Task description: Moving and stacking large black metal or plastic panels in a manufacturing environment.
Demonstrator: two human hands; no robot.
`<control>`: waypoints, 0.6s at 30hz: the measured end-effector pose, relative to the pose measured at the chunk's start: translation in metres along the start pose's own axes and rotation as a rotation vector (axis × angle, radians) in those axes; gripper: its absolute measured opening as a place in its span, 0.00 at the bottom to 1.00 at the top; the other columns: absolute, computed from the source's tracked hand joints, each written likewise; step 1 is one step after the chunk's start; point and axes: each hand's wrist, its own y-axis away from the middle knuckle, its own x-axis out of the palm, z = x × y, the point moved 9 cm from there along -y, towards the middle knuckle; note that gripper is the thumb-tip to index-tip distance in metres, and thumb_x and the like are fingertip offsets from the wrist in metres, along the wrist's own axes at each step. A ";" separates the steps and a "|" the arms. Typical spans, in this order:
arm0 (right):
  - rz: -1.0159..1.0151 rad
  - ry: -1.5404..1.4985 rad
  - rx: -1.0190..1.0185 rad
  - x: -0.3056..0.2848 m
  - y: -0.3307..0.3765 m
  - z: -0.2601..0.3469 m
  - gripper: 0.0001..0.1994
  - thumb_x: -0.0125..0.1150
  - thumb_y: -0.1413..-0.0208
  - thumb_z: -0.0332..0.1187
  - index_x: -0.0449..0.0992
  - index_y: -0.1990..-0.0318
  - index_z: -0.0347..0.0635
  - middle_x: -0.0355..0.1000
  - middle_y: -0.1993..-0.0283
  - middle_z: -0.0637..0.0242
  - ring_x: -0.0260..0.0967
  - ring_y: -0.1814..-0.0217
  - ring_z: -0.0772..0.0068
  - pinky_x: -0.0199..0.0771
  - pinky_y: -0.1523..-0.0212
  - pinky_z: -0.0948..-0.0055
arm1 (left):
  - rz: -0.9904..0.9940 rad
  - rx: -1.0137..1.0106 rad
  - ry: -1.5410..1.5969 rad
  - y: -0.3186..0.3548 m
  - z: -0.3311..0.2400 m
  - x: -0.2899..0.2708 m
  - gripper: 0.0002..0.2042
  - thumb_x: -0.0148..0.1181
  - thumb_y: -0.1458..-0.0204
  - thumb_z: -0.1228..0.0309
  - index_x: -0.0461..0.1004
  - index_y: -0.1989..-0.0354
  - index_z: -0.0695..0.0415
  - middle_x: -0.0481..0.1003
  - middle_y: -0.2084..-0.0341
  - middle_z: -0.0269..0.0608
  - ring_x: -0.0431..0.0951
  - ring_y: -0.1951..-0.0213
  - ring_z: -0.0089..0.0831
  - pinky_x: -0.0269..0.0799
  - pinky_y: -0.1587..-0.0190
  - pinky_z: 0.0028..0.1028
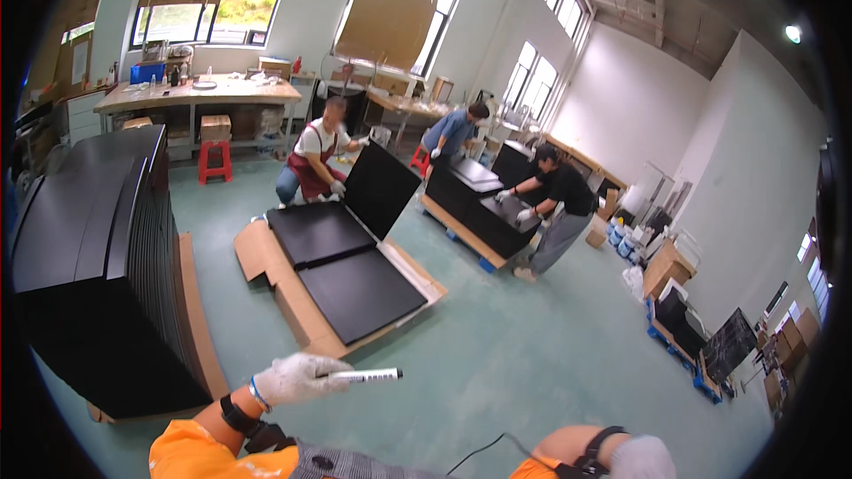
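Observation:
My left hand point(297, 377), in a white glove, is closed around a white marker pen point(366, 376) that points to the right, held above the green floor. My right hand point(641, 459), also gloved, sits at the bottom edge with its fingers curled; nothing shows in it. In front of me, two flat black panels point(342, 262) lie on flattened cardboard point(266, 257) on the floor. A tall stack of black panels point(98, 266) stands on end just to my left.
A crouching person in a red apron tilts up a black panel point(380, 188). Two other people handle stacked black panels on a pallet point(484, 204). Workbenches point(200, 93), a red stool point(214, 160) and boxes line the back and right walls.

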 end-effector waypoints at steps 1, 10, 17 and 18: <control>0.018 -0.002 -0.016 -0.005 -0.003 -0.002 0.15 0.55 0.39 0.41 0.77 0.58 0.37 0.75 0.62 0.65 0.72 0.63 0.73 0.73 0.64 0.71 | 0.040 -0.049 -0.089 -0.001 0.007 0.005 0.21 0.56 0.44 0.52 0.74 0.47 0.51 0.80 0.62 0.39 0.79 0.60 0.29 0.73 0.55 0.27; -0.024 0.458 0.717 -0.064 0.037 -0.176 0.15 0.63 0.54 0.32 0.78 0.59 0.33 0.73 0.71 0.65 0.71 0.66 0.69 0.72 0.63 0.71 | 0.063 -0.070 -0.145 -0.004 0.028 0.028 0.22 0.51 0.43 0.48 0.73 0.48 0.48 0.78 0.62 0.43 0.78 0.59 0.40 0.73 0.58 0.34; 0.327 0.706 0.965 0.015 0.058 -0.305 0.23 0.60 0.47 0.44 0.73 0.48 0.39 0.75 0.60 0.56 0.72 0.56 0.58 0.72 0.53 0.66 | 0.011 -0.122 -0.205 0.033 0.060 0.019 0.20 0.53 0.43 0.50 0.74 0.50 0.49 0.79 0.65 0.44 0.79 0.63 0.42 0.74 0.61 0.35; 0.398 0.656 1.013 0.025 0.062 -0.317 0.22 0.58 0.45 0.45 0.73 0.47 0.41 0.75 0.58 0.56 0.72 0.54 0.57 0.72 0.52 0.65 | 0.027 -0.151 -0.185 0.036 0.069 0.017 0.20 0.53 0.44 0.50 0.74 0.51 0.49 0.79 0.66 0.44 0.79 0.63 0.41 0.74 0.62 0.35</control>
